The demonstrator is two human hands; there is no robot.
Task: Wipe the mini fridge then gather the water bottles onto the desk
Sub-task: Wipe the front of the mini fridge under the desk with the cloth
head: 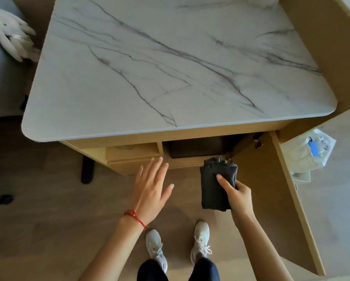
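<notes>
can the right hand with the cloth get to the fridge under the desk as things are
Probably yes: the cupboard door stands open, and the right hand holds the cloth just before the dark fridge, nothing between.

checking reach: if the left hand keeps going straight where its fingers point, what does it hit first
Probably the wooden drawer front just beyond the left hand's fingertips, under the desk edge; depth is unclear from above.

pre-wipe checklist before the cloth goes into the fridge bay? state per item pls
1. Folded dark cloth in right hand grip: ok.
2. Left hand open and free: ok.
3. Cabinet door swung open: ok.
4. Mini fridge reachable: only a dark top under the desk shows, cannot tell.
5. Water bottles located: none in view, not ok.
6. Desk top has room for bottles: ok.
</notes>
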